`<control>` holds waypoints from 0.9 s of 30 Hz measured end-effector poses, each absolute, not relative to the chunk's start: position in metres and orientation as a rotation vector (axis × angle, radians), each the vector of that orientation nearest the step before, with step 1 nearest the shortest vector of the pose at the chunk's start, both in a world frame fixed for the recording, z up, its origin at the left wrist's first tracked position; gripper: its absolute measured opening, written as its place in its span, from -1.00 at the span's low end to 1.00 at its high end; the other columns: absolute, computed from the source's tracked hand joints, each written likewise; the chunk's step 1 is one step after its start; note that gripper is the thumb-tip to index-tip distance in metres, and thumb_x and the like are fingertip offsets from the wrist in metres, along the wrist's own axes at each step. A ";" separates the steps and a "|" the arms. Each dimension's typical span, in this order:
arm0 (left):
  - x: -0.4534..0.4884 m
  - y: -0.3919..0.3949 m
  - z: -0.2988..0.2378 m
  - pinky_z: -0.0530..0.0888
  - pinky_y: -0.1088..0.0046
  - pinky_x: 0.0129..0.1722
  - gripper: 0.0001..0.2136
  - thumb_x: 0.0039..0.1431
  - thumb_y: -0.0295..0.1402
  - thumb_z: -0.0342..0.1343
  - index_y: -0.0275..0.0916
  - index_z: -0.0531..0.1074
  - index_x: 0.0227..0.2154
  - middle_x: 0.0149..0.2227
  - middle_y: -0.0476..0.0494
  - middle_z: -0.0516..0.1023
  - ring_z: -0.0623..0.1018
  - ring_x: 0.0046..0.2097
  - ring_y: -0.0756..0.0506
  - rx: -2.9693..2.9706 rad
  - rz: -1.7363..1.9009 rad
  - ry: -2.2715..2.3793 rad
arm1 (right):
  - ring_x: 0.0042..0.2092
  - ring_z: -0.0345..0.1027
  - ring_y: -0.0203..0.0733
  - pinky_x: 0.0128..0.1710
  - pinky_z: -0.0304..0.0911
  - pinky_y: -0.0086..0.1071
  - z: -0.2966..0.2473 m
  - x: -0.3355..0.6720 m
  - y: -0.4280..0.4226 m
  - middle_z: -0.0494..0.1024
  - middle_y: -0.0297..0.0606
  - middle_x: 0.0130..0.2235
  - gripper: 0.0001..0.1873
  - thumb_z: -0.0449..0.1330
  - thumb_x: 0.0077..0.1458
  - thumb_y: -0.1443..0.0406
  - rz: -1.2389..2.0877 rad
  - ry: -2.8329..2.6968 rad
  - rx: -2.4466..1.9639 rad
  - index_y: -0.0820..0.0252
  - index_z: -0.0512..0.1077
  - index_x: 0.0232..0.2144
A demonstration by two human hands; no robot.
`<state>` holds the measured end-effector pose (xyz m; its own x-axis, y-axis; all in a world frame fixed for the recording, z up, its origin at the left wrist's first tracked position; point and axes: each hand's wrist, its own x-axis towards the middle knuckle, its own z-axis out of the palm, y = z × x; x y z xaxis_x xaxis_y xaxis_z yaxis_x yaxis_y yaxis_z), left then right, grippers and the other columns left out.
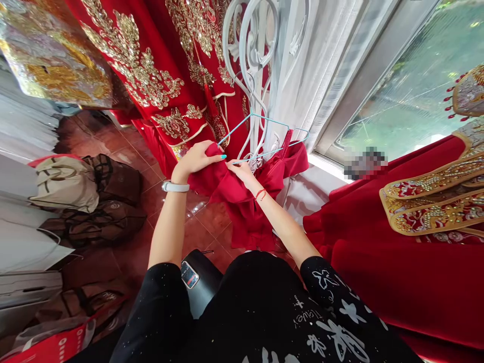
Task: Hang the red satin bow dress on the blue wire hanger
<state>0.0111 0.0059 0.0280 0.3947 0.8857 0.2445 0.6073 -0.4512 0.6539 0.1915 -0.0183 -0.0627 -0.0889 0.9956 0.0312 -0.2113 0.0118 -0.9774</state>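
Note:
A plain red dress point(251, 217) hangs partly on a light blue wire hanger point(234, 129), whose hook reaches up to a white scrolled metal rack. My left hand point(196, 160), with a blue-painted thumbnail, is closed on the dress fabric at the hanger's left end. Close beside it, my right hand point(242, 172) pinches the same fabric just under the hanger's lower wire. On the right, part of the dress with a red zip point(286, 143) lies over the other end of the hanger. The fabric hides some of my fingers.
Red gowns with gold embroidery point(141, 65) hang behind the rack point(249, 45). More red and gold clothing point(431, 201) is at the right, by a window point(412, 85). Bags point(102, 196) rest on the tiled floor at left. A phone point(189, 275) lies on a black surface near my body.

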 end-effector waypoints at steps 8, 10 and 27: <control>0.040 -0.021 0.018 0.43 0.14 0.25 -0.59 0.25 -0.10 0.14 -0.16 0.45 0.08 0.14 -0.17 0.60 0.55 0.15 -0.27 2.283 0.892 1.370 | -0.33 0.36 -0.25 -0.23 0.30 -0.33 -0.067 0.217 -0.019 0.57 -0.33 -0.39 -0.64 0.39 0.00 0.01 1.289 -1.333 -1.036 0.20 0.57 -0.42; 0.039 -0.019 0.015 0.46 0.17 0.19 -0.63 0.23 -0.13 0.15 -0.14 0.47 0.04 0.07 -0.13 0.64 0.58 0.08 -0.26 2.265 0.906 1.431 | -0.32 0.39 -0.22 -0.24 0.34 -0.30 -0.068 0.235 -0.024 0.63 -0.26 -0.32 -0.67 0.38 0.04 0.03 1.183 -1.375 -1.070 0.19 0.60 -0.34; 0.058 -0.004 -0.003 0.39 -0.07 0.29 -0.52 0.25 -0.21 0.25 -0.12 0.41 0.21 0.16 -0.33 0.46 0.44 0.23 -0.38 2.503 1.383 1.433 | 0.17 0.47 0.05 0.27 0.35 -0.01 -0.093 0.454 -0.023 0.60 -0.02 0.13 -0.39 0.32 -0.02 -0.11 0.539 -1.210 -1.324 0.10 0.56 -0.02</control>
<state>0.0577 -0.0041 -0.0029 0.2253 0.6762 0.7014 0.7254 -0.5970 0.3426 0.4543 -0.0228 -0.0931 0.3508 0.8674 0.3530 0.3179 0.2442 -0.9161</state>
